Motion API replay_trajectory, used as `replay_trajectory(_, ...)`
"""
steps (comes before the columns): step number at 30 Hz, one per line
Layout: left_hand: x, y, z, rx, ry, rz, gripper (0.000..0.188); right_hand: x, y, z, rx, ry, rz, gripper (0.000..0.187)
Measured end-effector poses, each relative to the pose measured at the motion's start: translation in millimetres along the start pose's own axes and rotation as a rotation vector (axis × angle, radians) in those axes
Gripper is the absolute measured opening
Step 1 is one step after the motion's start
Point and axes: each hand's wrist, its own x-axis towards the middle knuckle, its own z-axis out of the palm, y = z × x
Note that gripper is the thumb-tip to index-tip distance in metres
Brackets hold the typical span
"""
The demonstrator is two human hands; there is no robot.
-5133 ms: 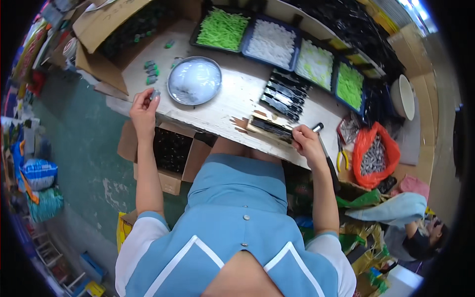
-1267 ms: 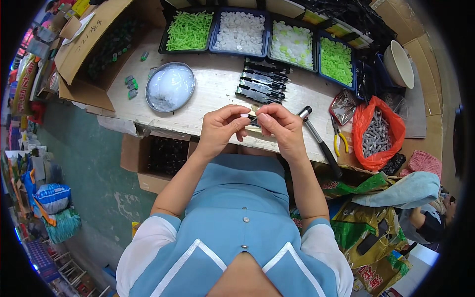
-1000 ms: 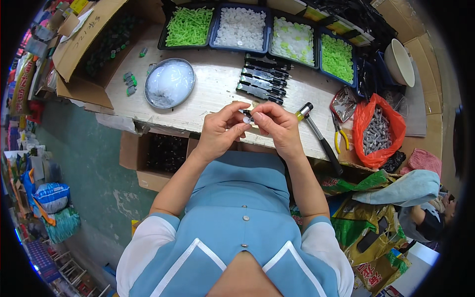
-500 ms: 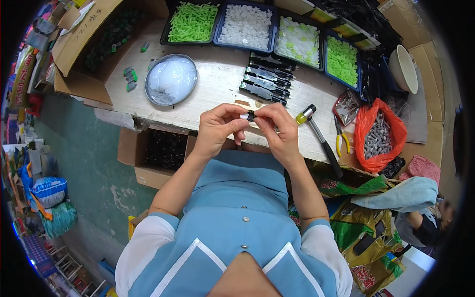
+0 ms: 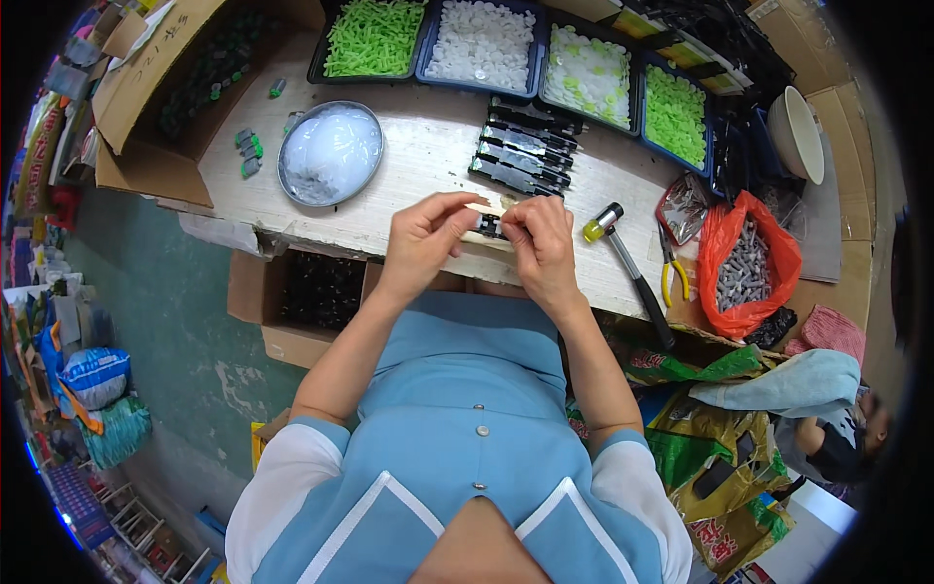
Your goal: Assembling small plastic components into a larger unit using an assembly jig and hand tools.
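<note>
Over the front edge of the bench, both my hands pinch a small black plastic part [image 5: 490, 226]. My left hand [image 5: 425, 243] grips its left end between thumb and fingers, where a small whitish piece shows. From the other side, my right hand [image 5: 543, 241] closes thumb and fingertips on the right end, partly hiding it. Just beyond my hands lies a row of several longer black plastic pieces [image 5: 525, 146], side by side. A round metal dish [image 5: 331, 156] heaped with translucent whitish bits rests beyond my left hand. To the right lies a hammer [image 5: 626, 261] with a yellow-and-black head.
Along the back stand blue and black trays [image 5: 477, 85] of green and white pieces. Yellow-handled pliers [image 5: 673, 277] and a red bag [image 5: 715, 316] of grey parts lie right. An open carton [image 5: 151, 175] is at left, another box [image 5: 289, 345] below the bench.
The black part has tilted and more of it shows between my fingers, now close over the bench edge. My right hand has shifted slightly left, its fingers more curled.
</note>
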Motion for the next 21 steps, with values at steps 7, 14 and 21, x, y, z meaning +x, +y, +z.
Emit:
replay_trajectory(7, 12.6, -12.1, -7.7, 0.232, 0.003, 0.051, 0.017, -3.0, 12.0, 10.5, -0.273, -0.085, -0.042, 0.009)
replay_trajectory(14, 21.6, -15.6, -2.3, 0.502, -0.045, 0.13, 0.02, -3.7, 18.4, 15.3, -0.305, -0.085, -0.101, 0.011)
replay_trajectory(21, 26.1, -14.9, -3.2, 0.571, -0.077, 0.129, 0.019, -4.2, 17.5, 17.1, -0.332, -0.078, -0.102, 0.009)
